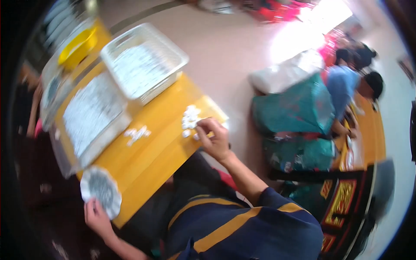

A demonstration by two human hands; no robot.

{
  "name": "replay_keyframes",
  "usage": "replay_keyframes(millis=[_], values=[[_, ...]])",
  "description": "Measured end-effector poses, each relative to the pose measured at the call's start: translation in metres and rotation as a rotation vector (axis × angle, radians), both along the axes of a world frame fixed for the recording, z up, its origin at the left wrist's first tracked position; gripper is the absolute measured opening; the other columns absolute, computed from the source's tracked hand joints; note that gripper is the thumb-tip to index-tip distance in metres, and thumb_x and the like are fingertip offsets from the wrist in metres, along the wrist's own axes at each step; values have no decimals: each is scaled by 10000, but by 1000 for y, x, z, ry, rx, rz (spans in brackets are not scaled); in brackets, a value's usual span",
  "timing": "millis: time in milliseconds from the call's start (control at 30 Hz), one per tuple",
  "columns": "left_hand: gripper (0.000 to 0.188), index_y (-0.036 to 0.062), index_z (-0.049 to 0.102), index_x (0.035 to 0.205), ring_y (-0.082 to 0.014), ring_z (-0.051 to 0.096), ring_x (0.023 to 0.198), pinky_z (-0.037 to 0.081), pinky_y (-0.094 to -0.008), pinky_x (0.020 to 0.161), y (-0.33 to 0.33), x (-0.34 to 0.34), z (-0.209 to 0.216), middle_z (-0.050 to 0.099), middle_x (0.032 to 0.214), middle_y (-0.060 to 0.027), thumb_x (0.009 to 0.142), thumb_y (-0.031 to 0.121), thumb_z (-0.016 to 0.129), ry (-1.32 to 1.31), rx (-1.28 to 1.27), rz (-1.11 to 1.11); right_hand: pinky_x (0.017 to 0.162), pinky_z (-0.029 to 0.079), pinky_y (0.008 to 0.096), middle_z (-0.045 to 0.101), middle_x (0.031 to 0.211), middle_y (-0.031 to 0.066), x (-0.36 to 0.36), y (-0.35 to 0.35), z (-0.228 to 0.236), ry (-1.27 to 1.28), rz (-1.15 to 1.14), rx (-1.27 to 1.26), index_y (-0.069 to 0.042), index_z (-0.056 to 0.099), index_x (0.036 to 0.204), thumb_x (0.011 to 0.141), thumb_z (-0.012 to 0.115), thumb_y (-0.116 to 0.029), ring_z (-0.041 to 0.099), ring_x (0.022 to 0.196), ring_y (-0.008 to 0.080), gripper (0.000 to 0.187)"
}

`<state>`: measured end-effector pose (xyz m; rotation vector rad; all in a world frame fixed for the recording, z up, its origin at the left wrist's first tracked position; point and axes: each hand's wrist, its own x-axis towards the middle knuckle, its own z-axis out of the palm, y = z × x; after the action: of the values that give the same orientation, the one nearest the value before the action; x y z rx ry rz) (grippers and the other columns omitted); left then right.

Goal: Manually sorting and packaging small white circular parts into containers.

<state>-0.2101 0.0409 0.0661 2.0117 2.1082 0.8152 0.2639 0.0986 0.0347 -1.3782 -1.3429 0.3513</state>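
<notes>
Meanwhile right hand (215,139) pinches white pieces (190,118); left hand (97,218) holds a plate (101,190).

Motion blur smears the whole view. The small white pieces (190,118) at the right hand (214,139) are too soft to identify, and whether its grip closes on one cannot be told. The contents of the white basket (143,60) and the flat tray (93,115) are only grey-white blur. At seven o'clock the left hand (97,219) half hides behind the scalloped dish (102,190). At ten o'clock a yellow bowl (78,47) fades into the dark rim.
</notes>
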Motion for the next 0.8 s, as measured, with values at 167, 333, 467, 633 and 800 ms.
replay_keyframes(millis=[167, 333, 467, 633, 800], values=[[222, -7, 700, 1084, -335, 706, 899, 544, -378, 796, 33, 42, 5, 706, 1019, -176, 871, 54, 697, 1, -53, 20, 603, 518, 333, 636, 757, 130, -48, -23, 10, -192, 273, 4, -15, 648, 873, 807, 714, 66, 642, 637, 262, 123], [262, 40, 701, 1105, -324, 712, 885, 559, -371, 763, 27, 36, 12, 701, 1019, -138, 849, 79, 743, 71, -64, 33, 616, 516, 315, 661, 788, 115, -108, -41, -5, -194, 673, -6, -28, 645, 892, 805, 745, 48, 647, 661, 243, 152], [287, 56, 702, 1113, -339, 698, 918, 561, -389, 790, 25, 35, 16, 694, 1067, -120, 834, 93, 757, 63, -154, 32, 628, 531, 340, 675, 798, 109, -130, -48, -8, -186, 845, -49, -32, 662, 907, 795, 758, 32, 672, 696, 271, 161], [286, 54, 699, 1097, -341, 686, 949, 555, -407, 814, 35, 43, 1, 680, 1090, -111, 823, 99, 768, 48, -194, -46, 597, 518, 348, 668, 782, 103, -133, -42, -11, -211, 865, -67, -36, 674, 910, 795, 759, 20, 658, 666, 275, 155], [170, 35, 672, 992, -339, 679, 893, 546, -405, 762, 38, 38, -10, 662, 966, -125, 838, 58, 742, 51, -158, -96, 672, 527, 388, 668, 826, 118, -124, -22, -8, -291, 746, -63, -35, 669, 935, 810, 743, 13, 658, 758, 312, 153]])
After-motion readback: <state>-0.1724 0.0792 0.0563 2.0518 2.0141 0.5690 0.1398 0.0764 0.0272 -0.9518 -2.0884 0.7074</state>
